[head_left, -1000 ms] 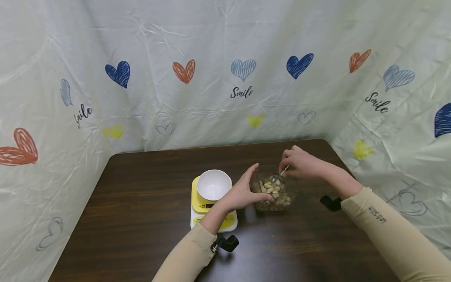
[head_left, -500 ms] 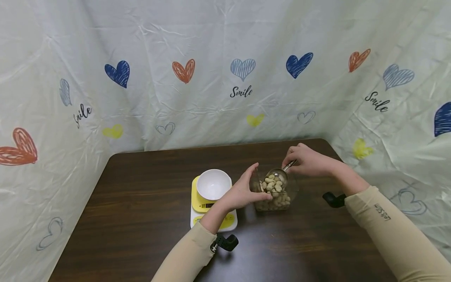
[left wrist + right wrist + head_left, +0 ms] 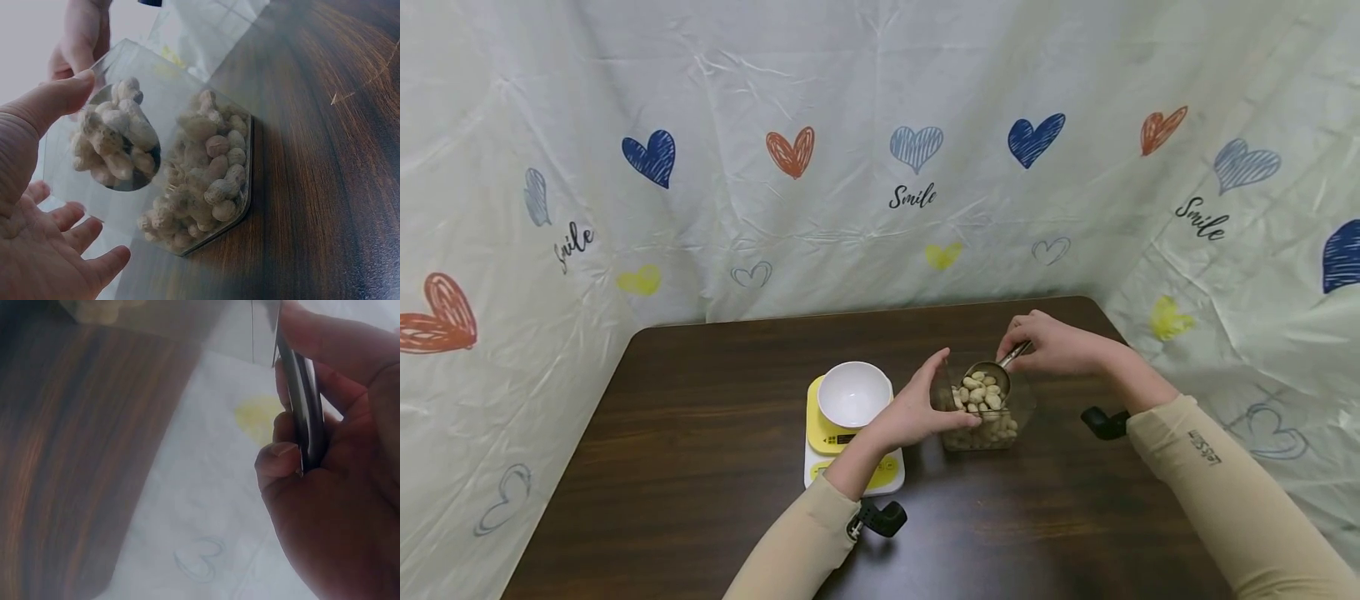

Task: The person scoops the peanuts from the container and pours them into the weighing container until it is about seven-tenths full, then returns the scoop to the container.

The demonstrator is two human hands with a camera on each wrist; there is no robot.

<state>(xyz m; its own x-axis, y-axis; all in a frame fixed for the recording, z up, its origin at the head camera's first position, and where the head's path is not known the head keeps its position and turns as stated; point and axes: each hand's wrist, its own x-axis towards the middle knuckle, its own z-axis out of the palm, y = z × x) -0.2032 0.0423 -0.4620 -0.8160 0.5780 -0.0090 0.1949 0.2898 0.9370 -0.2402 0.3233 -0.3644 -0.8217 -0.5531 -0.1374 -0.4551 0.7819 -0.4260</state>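
In the right wrist view, your right hand (image 3: 350,487) filled the right side, its fingers curled round a shiny, dark grey metal handle (image 3: 306,412). Your thumb lay along the upper part of that handle, which stood nearly upright in the view, its lower end close against your palm. Left of your hand hung a soft white cloth (image 3: 181,475), printed with a yellow patch (image 3: 256,419) and a thin blue-grey heart outline (image 3: 201,559). A dark brown, wood-grained surface (image 3: 81,456) filled the left side, its edge running aslant beside the cloth. Across the top you had a clear, see-through container wall (image 3: 181,325), with blurred, pale beige, rounded lumps (image 3: 103,309) at upper left, cut off by the frame.
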